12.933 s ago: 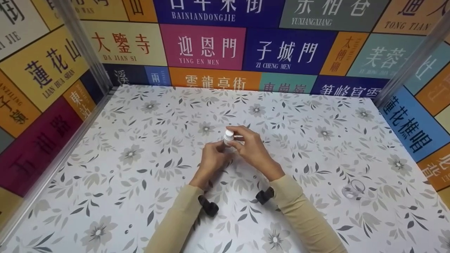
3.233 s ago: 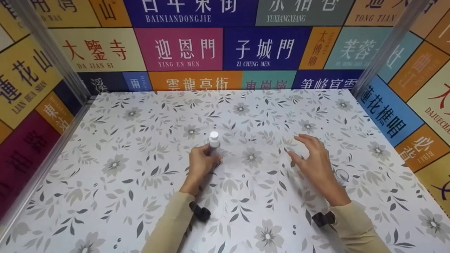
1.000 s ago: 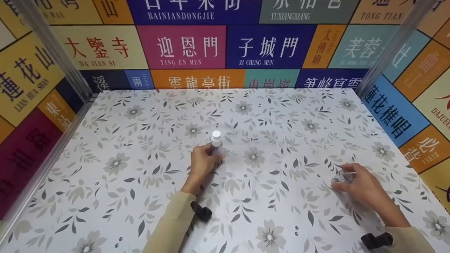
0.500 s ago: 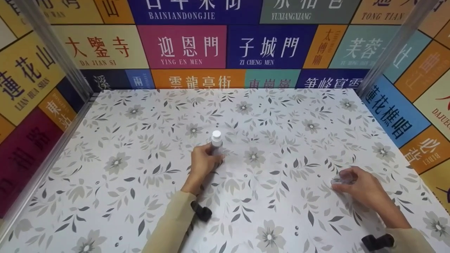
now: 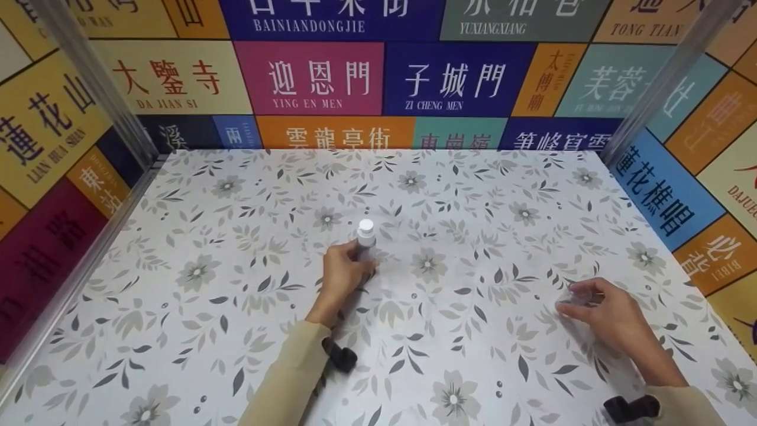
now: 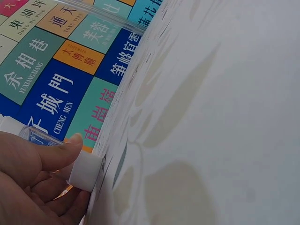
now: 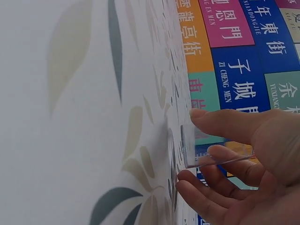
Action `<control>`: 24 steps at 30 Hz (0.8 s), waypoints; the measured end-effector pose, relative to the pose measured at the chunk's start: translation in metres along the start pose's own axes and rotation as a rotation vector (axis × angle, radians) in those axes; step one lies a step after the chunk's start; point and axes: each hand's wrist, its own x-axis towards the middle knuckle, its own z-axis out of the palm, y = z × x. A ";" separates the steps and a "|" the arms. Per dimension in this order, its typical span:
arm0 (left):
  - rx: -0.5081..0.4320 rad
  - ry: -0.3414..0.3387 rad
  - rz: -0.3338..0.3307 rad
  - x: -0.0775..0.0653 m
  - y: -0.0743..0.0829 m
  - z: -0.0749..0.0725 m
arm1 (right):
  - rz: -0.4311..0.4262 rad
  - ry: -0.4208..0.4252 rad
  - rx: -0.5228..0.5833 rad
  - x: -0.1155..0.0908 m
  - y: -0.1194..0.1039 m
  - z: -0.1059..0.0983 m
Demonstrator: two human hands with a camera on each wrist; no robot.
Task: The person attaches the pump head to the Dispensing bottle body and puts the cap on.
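A small bottle (image 5: pixel 366 234) with a white top stands upright on the table, left of centre. My left hand (image 5: pixel 343 269) grips it between thumb and fingers. In the left wrist view the bottle (image 6: pixel 86 171) has a clear middle and a white lower end that meets the tabletop. Toward the right side, my right hand (image 5: pixel 615 313) holds a small clear plastic cup-like piece (image 5: pixel 572 299) close to the table. The right wrist view has the thumb along one side of this clear piece (image 7: pixel 190 147) and curled fingers at the other; its full shape is hard to make out.
The table (image 5: pixel 266 361) wears a white cover with grey flowers and leaves. Panels of coloured street-name signs (image 5: pixel 322 77) rise behind it and at both sides. Clear posts (image 5: pixel 662 83) stand at the back corners. Dark wrist cameras (image 5: pixel 340 355) sit on both wrists.
Earlier both hands were at the bottle. The right hand then left it, moved right and took hold of the clear piece, which it has turned slightly. My left hand has stayed on the bottle.
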 end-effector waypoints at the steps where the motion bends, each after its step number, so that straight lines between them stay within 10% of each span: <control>1: 0.002 -0.002 -0.002 0.000 0.000 0.000 | -0.004 0.003 0.001 0.000 -0.001 0.000; 24: 0.012 -0.021 -0.018 -0.001 0.000 -0.001 | -0.096 0.120 0.190 0.000 -0.018 0.002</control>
